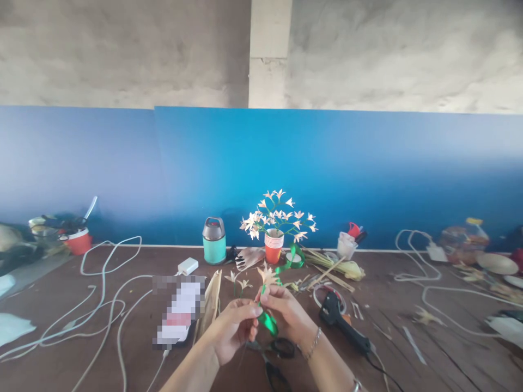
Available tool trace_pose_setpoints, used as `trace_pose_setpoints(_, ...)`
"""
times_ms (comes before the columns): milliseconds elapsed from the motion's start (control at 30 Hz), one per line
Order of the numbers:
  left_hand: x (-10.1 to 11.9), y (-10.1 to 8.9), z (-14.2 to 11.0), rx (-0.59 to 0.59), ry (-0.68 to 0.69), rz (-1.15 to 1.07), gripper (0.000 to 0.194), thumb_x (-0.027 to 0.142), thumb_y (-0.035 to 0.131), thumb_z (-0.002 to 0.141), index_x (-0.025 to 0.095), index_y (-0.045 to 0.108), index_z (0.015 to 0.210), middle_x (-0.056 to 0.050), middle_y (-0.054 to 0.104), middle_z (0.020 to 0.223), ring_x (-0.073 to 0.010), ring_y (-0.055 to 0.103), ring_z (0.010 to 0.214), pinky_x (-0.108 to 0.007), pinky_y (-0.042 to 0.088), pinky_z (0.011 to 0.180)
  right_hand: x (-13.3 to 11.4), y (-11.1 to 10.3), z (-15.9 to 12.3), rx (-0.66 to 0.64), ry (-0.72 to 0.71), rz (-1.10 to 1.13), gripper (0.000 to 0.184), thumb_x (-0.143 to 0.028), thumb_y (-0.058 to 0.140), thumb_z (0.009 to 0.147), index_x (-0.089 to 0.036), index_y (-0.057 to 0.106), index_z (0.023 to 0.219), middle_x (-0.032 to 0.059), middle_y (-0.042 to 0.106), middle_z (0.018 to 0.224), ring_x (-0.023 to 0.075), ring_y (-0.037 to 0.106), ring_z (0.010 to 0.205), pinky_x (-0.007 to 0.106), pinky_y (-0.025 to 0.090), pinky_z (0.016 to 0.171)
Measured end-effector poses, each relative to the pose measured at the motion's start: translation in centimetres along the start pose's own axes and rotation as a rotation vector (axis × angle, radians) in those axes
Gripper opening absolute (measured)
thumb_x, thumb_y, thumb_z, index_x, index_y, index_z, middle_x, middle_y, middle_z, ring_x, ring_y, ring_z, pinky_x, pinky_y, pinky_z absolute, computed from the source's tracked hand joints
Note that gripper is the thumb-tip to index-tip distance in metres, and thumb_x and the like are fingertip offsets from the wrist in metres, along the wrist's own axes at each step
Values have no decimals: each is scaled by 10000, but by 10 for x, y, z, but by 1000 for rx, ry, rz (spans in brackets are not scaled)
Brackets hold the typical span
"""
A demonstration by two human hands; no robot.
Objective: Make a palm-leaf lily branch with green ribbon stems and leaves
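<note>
Pale, pointed petals of an artificial flower [267, 276] rise above my fingertips at the middle of the table. My right hand [288, 311] pinches it just under the petals. Closed at the stem, my left hand [233, 331] meets the right one from the other side. Green ribbon [268, 322] hangs from the stem between the hands, its lower part looped. Below lie black-handled scissors [281, 348]. Two similar small flowers [244, 285] stand just beyond my left hand. Farther back, a spray of such flowers [281, 216] fills a stack of paper cups [273, 247].
A black glue gun [343, 321] lies to the right, its cord trailing forward. Left are a phone [180, 313], a dried husk [210, 299] and white cables [104, 283]. A teal flask [214, 247], a green ribbon roll [294, 260] and dried stalks [339, 264] line the back.
</note>
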State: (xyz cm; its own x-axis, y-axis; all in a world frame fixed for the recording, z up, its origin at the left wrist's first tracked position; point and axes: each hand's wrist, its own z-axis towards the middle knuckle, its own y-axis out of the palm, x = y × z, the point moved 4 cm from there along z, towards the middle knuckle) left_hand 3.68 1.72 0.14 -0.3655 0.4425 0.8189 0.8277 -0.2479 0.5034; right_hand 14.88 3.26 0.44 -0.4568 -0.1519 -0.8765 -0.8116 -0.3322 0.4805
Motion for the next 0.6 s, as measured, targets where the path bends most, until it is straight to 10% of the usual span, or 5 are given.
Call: trace_pose_setpoints(600, 19, -9, -4, 404, 535, 848, 121, 214, 605, 593, 195, 551, 487, 26, 552, 476, -133, 478, 487, -223, 308, 497, -2, -5, 7, 268, -101, -400, 389, -438, 745, 535, -173, 469, 470, -67, 387, 436, 70, 292, 442, 234, 206, 449)
